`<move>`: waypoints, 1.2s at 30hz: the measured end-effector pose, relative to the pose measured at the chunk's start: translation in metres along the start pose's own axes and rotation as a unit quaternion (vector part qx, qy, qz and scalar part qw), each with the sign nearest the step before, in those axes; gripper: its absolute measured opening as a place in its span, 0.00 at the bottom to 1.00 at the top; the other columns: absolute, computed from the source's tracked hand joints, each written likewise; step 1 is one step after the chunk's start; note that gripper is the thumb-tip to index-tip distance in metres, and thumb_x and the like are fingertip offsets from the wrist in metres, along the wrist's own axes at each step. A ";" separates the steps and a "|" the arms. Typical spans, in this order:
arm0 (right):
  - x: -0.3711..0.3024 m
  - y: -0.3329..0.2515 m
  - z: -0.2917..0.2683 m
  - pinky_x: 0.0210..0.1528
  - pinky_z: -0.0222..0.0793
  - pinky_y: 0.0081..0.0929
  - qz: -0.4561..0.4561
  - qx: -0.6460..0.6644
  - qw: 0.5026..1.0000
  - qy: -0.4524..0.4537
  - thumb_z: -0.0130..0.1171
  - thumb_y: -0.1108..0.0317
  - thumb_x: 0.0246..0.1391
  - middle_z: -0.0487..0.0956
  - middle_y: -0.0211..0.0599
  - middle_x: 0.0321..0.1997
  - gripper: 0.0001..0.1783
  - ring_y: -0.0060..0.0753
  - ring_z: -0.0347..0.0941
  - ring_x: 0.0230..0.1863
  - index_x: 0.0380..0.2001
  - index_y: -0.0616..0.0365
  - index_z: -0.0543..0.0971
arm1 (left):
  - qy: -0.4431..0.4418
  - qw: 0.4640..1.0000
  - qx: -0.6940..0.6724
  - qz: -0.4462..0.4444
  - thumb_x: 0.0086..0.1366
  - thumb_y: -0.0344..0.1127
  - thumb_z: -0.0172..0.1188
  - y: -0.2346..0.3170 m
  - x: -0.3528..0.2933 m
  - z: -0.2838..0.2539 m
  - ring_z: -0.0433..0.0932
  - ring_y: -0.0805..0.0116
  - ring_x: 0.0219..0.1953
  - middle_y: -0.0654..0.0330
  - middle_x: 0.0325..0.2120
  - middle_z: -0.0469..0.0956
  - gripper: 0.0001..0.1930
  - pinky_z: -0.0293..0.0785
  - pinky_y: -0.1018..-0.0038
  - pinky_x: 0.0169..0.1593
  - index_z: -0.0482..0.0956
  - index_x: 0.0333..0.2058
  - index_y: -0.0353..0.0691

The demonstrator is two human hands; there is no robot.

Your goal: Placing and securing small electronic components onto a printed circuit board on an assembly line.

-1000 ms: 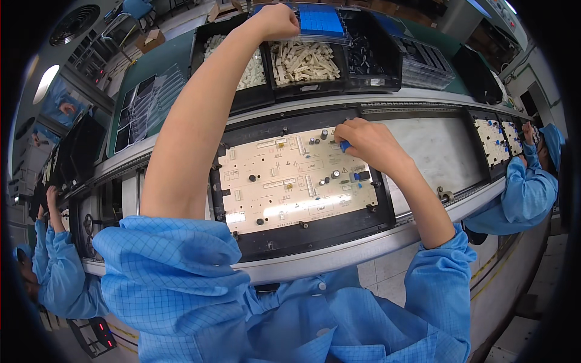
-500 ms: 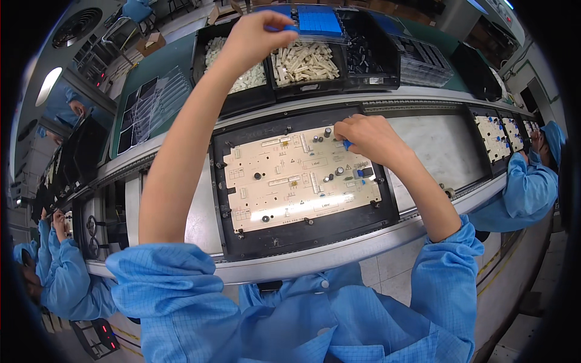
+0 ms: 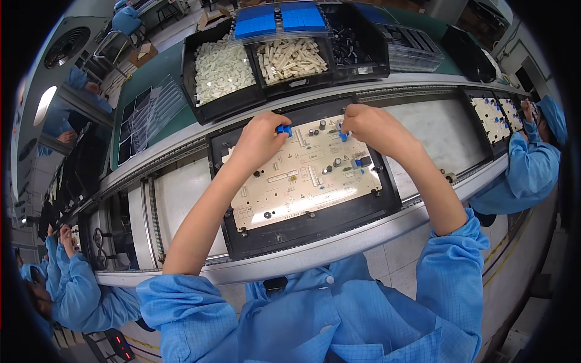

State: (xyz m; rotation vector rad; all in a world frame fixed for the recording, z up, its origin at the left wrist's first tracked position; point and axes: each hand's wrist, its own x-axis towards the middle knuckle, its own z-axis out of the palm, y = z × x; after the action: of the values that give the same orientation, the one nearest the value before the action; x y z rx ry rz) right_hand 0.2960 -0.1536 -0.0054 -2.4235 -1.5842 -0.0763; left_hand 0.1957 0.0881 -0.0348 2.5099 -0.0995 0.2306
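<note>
A cream circuit board [image 3: 278,209] lies in a black frame [image 3: 266,245] in front of me. Pinched in the fingers of my left hand [image 3: 259,142] is a small blue block-shaped component [image 3: 284,130], held over the board's far edge. My right hand [image 3: 378,128] has its fingertips closed on another blue component [image 3: 344,137] at the board's far right; whether its pins are in the board is hidden. A further blue-and-black component [image 3: 363,162] sits near the right edge, beside several black round capacitors [image 3: 337,162] and white connectors [image 3: 313,175].
Beyond the rail stand black bins with white connectors [image 3: 221,72], cream connectors [image 3: 290,60] and dark parts [image 3: 348,48]. Blue components fill a clear tray [image 3: 302,19] on top. Clear trays [image 3: 414,51] are stacked at right. Co-workers [image 3: 526,163] sit on both sides.
My left hand has come down from the blue tray to the board, carrying a blue component. My right hand stays near the board's far right edge, still on its component.
</note>
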 end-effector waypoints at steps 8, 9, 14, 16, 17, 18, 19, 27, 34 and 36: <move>-0.011 -0.008 -0.009 0.39 0.71 0.35 0.066 0.021 0.998 0.004 0.59 0.77 0.42 0.75 0.39 0.36 0.06 0.42 0.75 0.37 0.28 0.61 0.80 | 0.030 0.993 0.111 0.039 0.54 0.28 0.59 0.001 0.003 0.018 0.74 0.56 0.42 0.53 0.34 0.77 0.09 0.71 0.65 0.47 0.80 0.36 0.35; -0.014 -0.007 -0.010 0.39 0.71 0.35 0.068 0.021 0.997 0.004 0.59 0.77 0.42 0.75 0.39 0.36 0.06 0.42 0.75 0.37 0.28 0.61 0.80 | 0.020 0.993 0.113 0.039 0.54 0.28 0.59 0.001 0.005 0.018 0.74 0.55 0.42 0.53 0.34 0.77 0.10 0.71 0.65 0.47 0.80 0.36 0.35; -0.033 -0.012 -0.013 0.40 0.71 0.31 0.089 0.117 0.989 0.021 0.61 0.78 0.42 0.74 0.37 0.38 0.08 0.39 0.74 0.37 0.30 0.61 0.79 | -0.011 0.987 0.157 0.039 0.52 0.27 0.61 0.004 0.009 0.019 0.73 0.55 0.45 0.53 0.35 0.77 0.11 0.73 0.65 0.48 0.81 0.36 0.36; -0.041 -0.016 -0.012 0.41 0.71 0.31 0.075 0.132 0.988 0.030 0.61 0.78 0.42 0.74 0.38 0.38 0.08 0.39 0.74 0.37 0.30 0.62 0.79 | -0.002 0.987 0.152 0.059 0.52 0.26 0.61 0.002 0.009 0.019 0.74 0.55 0.44 0.53 0.34 0.76 0.11 0.73 0.65 0.47 0.80 0.36 0.35; -0.046 -0.016 -0.011 0.41 0.71 0.30 0.064 0.147 0.986 0.040 0.61 0.78 0.42 0.74 0.38 0.38 0.07 0.38 0.74 0.37 0.29 0.62 0.79 | -0.004 0.987 0.150 0.061 0.52 0.26 0.61 0.007 0.009 0.018 0.74 0.55 0.44 0.53 0.34 0.76 0.11 0.73 0.65 0.47 0.80 0.36 0.35; -0.049 -0.018 -0.011 0.41 0.71 0.30 0.068 0.146 0.986 0.039 0.61 0.78 0.42 0.74 0.38 0.38 0.07 0.38 0.74 0.37 0.29 0.62 0.79 | 0.023 0.992 0.116 0.050 0.52 0.26 0.62 0.011 0.007 0.015 0.75 0.56 0.41 0.54 0.33 0.76 0.10 0.73 0.66 0.44 0.81 0.36 0.36; -0.052 -0.021 -0.012 0.41 0.71 0.30 0.073 0.162 0.984 0.017 0.61 0.78 0.41 0.74 0.38 0.38 0.08 0.39 0.74 0.38 0.29 0.62 0.78 | 0.050 0.995 0.082 0.038 0.51 0.26 0.62 0.016 0.005 0.011 0.76 0.58 0.38 0.55 0.32 0.75 0.10 0.73 0.67 0.42 0.81 0.35 0.36; -0.063 -0.039 0.002 0.40 0.70 0.33 0.061 0.129 0.989 -0.042 0.60 0.79 0.40 0.74 0.36 0.37 0.15 0.42 0.72 0.40 0.35 0.55 0.73 | 0.005 0.992 -0.124 -0.022 0.52 0.26 0.63 0.036 -0.032 -0.001 0.76 0.70 0.31 0.60 0.30 0.74 0.10 0.73 0.75 0.35 0.81 0.36 0.38; -0.059 -0.039 0.001 0.41 0.71 0.35 0.069 0.112 0.989 -0.064 0.58 0.79 0.42 0.75 0.37 0.36 0.14 0.41 0.73 0.43 0.35 0.54 0.72 | 0.005 0.981 -0.188 -0.053 0.54 0.27 0.63 0.039 -0.055 0.008 0.76 0.72 0.39 0.60 0.34 0.76 0.12 0.74 0.76 0.39 0.81 0.39 0.38; -0.060 -0.038 0.001 0.42 0.71 0.35 0.069 0.119 0.988 -0.068 0.59 0.78 0.42 0.75 0.36 0.36 0.15 0.41 0.73 0.43 0.35 0.54 0.72 | 0.003 0.990 -0.136 -0.042 0.54 0.28 0.63 0.041 -0.059 0.013 0.76 0.70 0.39 0.60 0.33 0.77 0.12 0.74 0.74 0.39 0.81 0.39 0.38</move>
State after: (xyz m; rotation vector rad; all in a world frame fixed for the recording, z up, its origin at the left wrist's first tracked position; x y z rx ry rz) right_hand 0.2369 -0.1921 -0.0102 -2.3824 -1.3815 0.2923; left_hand 0.1346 0.0482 -0.0323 2.2362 -0.0208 0.1771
